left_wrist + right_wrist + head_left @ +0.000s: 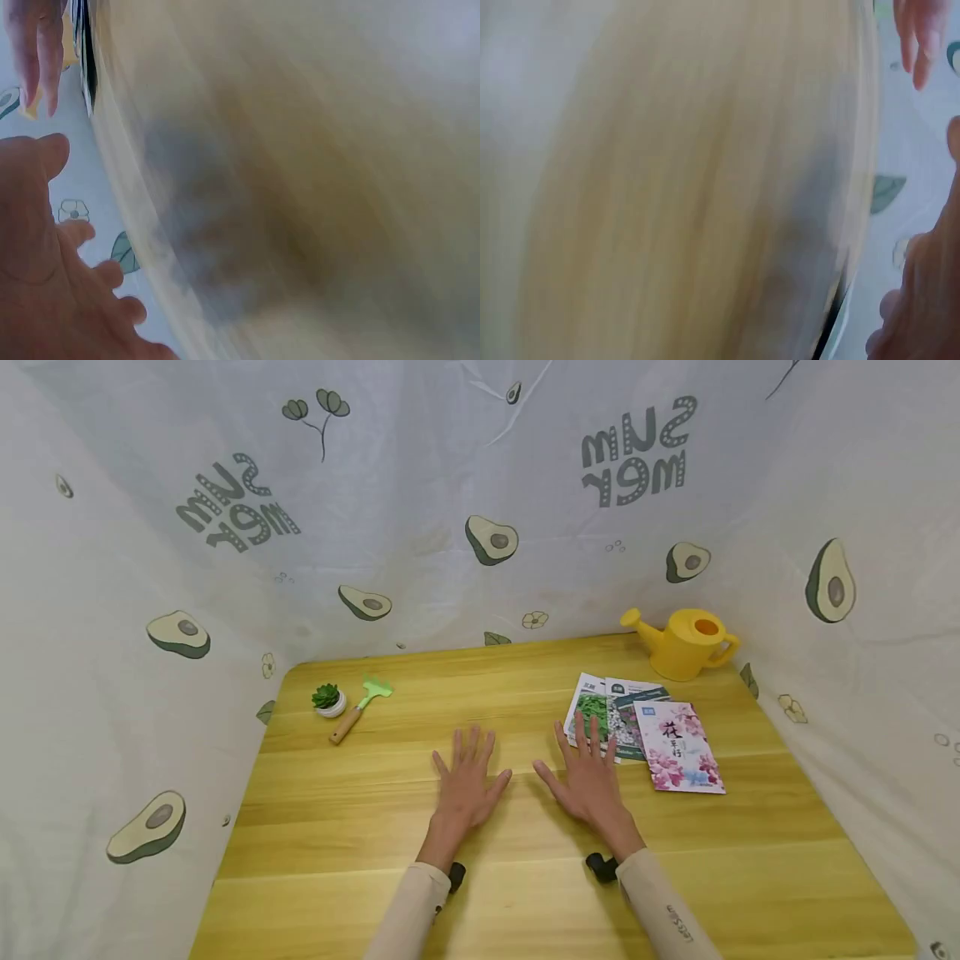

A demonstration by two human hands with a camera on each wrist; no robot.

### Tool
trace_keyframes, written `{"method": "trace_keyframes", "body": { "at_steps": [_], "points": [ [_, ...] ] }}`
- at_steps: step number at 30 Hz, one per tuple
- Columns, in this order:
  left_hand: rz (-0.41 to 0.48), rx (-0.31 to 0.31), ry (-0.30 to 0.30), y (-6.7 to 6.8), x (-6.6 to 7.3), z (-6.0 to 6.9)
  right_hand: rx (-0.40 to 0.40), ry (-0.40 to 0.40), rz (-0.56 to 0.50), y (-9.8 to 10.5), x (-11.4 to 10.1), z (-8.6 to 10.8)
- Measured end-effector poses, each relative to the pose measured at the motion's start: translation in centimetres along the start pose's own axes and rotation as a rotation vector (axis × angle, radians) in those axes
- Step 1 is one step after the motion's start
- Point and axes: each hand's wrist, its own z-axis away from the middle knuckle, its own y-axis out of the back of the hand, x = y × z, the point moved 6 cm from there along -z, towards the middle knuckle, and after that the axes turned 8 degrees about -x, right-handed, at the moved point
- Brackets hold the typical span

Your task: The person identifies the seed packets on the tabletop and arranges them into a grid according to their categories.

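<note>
Nearest my fingers are some thin printed packets, lying in an overlapping cluster on the right half of the table: a white packet with a green leafy picture (592, 700), a white packet with small pale blossoms (618, 727) beside it, a dark teal packet with purplish flowers (636, 747), and a white packet with pink blossoms and dark characters (681, 749), which lies tilted over the teal one's right edge. My right hand (588, 781) is palm down, fingers straight and spread, gripping nothing; seen from my head, its fingertips cross the leafy packet. My left hand (461, 793) mirrors it a little way off, fingers stretched and fanned, also holding nothing. In both wrist views my hands are raised above the yellow wood-grain tabletop (352, 843), which is blurred there. Beige sleeves (408, 906) cover my forearms, and a black device (602, 867) shows below each wrist. Behind the packets, at the far right corner, stands a yellow plastic watering can (677, 650), spout to the left. At the far left a small hand rake with a light green head and wooden handle (348, 724) lies just beside a green succulent in a white round pot (330, 703). Pale fabric with avocado prints (420, 502) hangs around the table
</note>
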Motion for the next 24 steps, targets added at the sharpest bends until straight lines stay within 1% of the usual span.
{"method": "trace_keyframes", "body": {
  "at_steps": [2,5,8,11,13,15,17,19,22,24],
  "points": [
    [-0.004,-0.042,-0.040,-0.2,0.8,-0.5,0.007,0.019,-0.035,0.3,1.2,-0.1],
    [-0.041,-0.109,-0.088,-0.4,2.2,-1.3,0.013,0.065,-0.074,0.8,3.0,0.0],
    [-0.073,-0.151,-0.153,-0.6,3.9,-2.2,-0.008,0.083,-0.086,1.5,4.6,0.3],
    [-0.077,-0.167,-0.229,-1.0,5.5,-3.4,-0.031,0.071,-0.093,2.5,6.0,0.8],
    [-0.078,-0.161,-0.270,-1.2,6.4,-4.4,-0.045,0.054,-0.101,3.1,6.7,1.1],
    [-0.078,-0.152,-0.299,-1.4,7.2,-5.3,-0.045,0.051,-0.116,3.5,7.4,1.3],
    [-0.088,-0.147,-0.311,-1.6,7.8,-6.2,-0.043,0.048,-0.130,3.6,7.9,1.4],
    [-0.111,-0.155,-0.308,-2.0,8.3,-6.9,-0.041,0.045,-0.142,3.4,8.4,1.6],
    [-0.173,-0.189,-0.287,-2.6,8.9,-7.6,-0.045,0.038,-0.144,3.0,9.0,1.9],
    [-0.212,-0.216,-0.272,-2.9,9.2,-7.8,-0.061,0.025,-0.135,2.9,9.5,2.0]
  ]
}}
